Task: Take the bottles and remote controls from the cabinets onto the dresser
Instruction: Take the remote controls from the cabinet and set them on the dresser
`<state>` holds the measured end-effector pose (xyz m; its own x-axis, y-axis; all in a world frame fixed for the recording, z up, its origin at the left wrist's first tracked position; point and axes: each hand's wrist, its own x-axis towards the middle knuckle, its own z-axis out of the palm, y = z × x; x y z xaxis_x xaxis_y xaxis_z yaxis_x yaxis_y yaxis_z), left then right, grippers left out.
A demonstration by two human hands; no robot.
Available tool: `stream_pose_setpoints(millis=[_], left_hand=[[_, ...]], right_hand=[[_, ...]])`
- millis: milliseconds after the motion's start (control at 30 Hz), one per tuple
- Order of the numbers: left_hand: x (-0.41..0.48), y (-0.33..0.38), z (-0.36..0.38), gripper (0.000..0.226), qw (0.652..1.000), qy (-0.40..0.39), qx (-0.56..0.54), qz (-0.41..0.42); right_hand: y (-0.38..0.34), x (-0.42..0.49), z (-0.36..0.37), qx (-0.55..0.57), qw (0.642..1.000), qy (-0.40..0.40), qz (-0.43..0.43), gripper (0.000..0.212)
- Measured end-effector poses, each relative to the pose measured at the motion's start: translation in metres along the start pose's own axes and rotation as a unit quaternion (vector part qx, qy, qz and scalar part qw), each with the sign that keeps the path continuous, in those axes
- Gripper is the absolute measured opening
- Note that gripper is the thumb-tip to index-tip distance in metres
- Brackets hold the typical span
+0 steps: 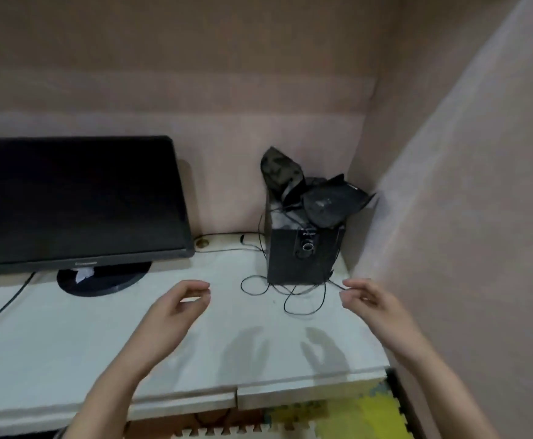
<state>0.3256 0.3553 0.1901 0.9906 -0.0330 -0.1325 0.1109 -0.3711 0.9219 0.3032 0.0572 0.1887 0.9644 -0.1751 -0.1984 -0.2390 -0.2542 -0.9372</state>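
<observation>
The white dresser top (68, 350) spreads across the lower half of the head view. Above it hovers my left hand (176, 308), fingers curled but apart, holding nothing. My right hand (373, 302) floats near the dresser's right end, just in front of a black speaker box (303, 258), also with nothing in it. No bottle or remote control is in view. No cabinet is visible.
A black monitor (75, 201) on a round stand (103, 280) fills the left. Two small dark speakers (328, 204) lie piled on the speaker box, with loose black cables (290, 296) trailing forward. Pink walls close the corner at right. Foam floor mats (347, 416) show below.
</observation>
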Motion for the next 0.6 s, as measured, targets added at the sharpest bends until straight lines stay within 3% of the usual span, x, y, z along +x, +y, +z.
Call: stream_pose_setpoints(millis=[133,200,267,333,433,600], left_hand=[[0.032,0.116,-0.035,0.016,0.97,0.054,-0.057,0.228],[0.038,0.177,-0.052,0.011,0.937,0.079,-0.075,0.332],[0.043,0.234,-0.067,0.027,0.897,0.104,-0.071,0.423],[0.05,0.28,-0.078,0.031,0.864,0.122,-0.074,0.482],[0.061,0.337,-0.09,0.019,0.819,0.148,-0.048,0.553],[0.07,0.421,-0.101,0.017,0.748,0.183,-0.02,0.637]], right_hand=[[-0.122,0.02,-0.009,0.003,0.98,0.032,-0.198,0.026],[-0.183,0.023,-0.017,0.006,0.956,0.061,-0.288,0.027],[-0.241,0.024,-0.026,-0.005,0.921,0.097,-0.378,0.027],[-0.289,0.023,-0.035,-0.012,0.885,0.125,-0.448,0.025],[-0.348,0.02,-0.047,-0.023,0.837,0.16,-0.523,0.022],[-0.424,0.014,-0.073,-0.036,0.764,0.245,-0.595,0.017]])
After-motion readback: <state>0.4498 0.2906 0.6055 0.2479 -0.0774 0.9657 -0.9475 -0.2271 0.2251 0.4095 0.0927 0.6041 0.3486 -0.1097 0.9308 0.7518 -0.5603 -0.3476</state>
